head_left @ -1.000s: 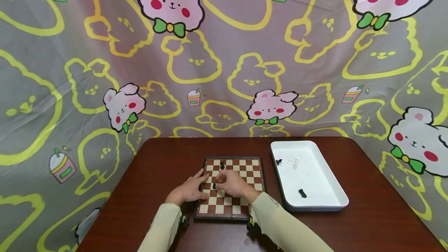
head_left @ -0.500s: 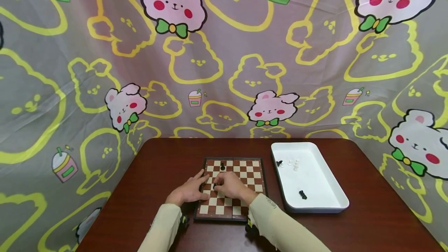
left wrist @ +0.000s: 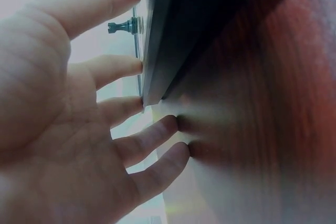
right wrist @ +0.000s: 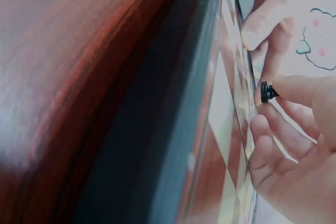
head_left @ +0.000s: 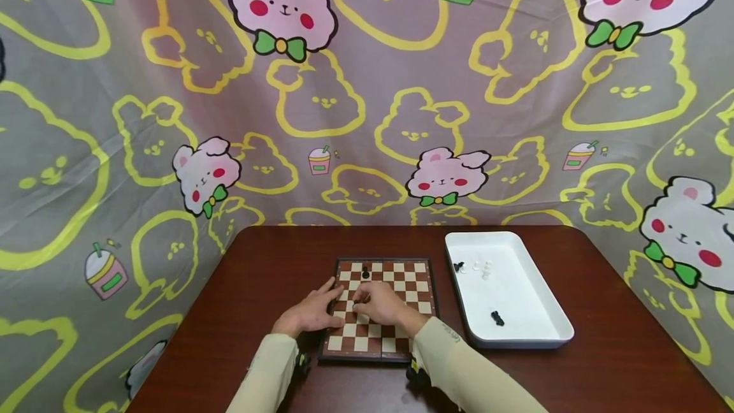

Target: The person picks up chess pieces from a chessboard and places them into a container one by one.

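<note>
A brown and cream chessboard [head_left: 367,344] with a dark rim lies on the table. My right hand [head_left: 378,303] is over its left half, pinching a black chess piece [right wrist: 266,92] between thumb and fingers. The piece's round base faces the board; whether it touches is unclear, and the fingers hide its top. My left hand [head_left: 312,312] rests at the board's left edge with fingers spread, some at the rim and others reaching the table. Another black chess piece [head_left: 365,272] stands near the far edge. In the left wrist view, a black rook [left wrist: 125,26] with a notched top stands on the board.
To the right of the board is a white tray [head_left: 559,335]. Several white chess pieces [head_left: 485,271] and a black piece [head_left: 459,267] lie towards its far left, and black pieces [head_left: 497,318] lie nearer. A patterned cloth [head_left: 367,126] hangs around the dark wooden table [head_left: 275,247].
My right fingers have come down around the black chess piece, and it has shifted slightly to the right. The left hand stays at the board's edge.
</note>
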Tool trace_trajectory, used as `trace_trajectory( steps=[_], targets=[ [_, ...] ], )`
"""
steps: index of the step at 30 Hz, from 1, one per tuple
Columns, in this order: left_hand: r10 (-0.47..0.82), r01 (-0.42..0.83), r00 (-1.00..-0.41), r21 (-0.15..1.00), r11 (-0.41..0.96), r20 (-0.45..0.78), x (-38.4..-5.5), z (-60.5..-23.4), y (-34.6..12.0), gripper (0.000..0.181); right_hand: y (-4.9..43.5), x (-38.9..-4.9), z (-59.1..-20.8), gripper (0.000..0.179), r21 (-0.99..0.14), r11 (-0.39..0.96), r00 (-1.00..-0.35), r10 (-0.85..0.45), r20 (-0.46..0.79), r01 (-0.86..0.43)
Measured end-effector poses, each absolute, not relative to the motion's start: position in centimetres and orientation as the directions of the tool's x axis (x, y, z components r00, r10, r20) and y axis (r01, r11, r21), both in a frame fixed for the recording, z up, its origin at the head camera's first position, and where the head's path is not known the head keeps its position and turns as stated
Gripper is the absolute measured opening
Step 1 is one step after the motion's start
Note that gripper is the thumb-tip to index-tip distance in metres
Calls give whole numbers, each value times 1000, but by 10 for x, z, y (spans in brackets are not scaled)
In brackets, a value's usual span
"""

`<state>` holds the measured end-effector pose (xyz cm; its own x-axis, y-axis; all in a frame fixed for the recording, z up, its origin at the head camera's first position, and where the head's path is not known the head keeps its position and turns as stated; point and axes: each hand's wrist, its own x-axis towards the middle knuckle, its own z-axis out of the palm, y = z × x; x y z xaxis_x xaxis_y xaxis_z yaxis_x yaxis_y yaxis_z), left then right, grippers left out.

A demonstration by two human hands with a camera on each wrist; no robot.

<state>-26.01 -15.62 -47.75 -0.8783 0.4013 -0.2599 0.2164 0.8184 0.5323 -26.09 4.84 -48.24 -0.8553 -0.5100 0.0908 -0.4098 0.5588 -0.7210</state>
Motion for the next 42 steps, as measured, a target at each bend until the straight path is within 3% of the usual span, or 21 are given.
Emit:
trace_trajectory(
  steps=[13, 24, 42],
  targets=[
    [391, 197, -879, 540, 818, -273, -259, -474, -157, 75, 84, -253, -454, 14, -765, 537, -877, -475, 73, -355],
    [409, 209, -876, 565, 798, -254, -256, -471, -159, 75, 135, -253, -417, 7, -753, 564, -911, -396, 116, -340],
    [427, 222, -872, 582, 782, -241, -256, -476, -160, 74, 223, -258, -406, 11, -759, 568, -941, -283, 185, -319]
  ],
)
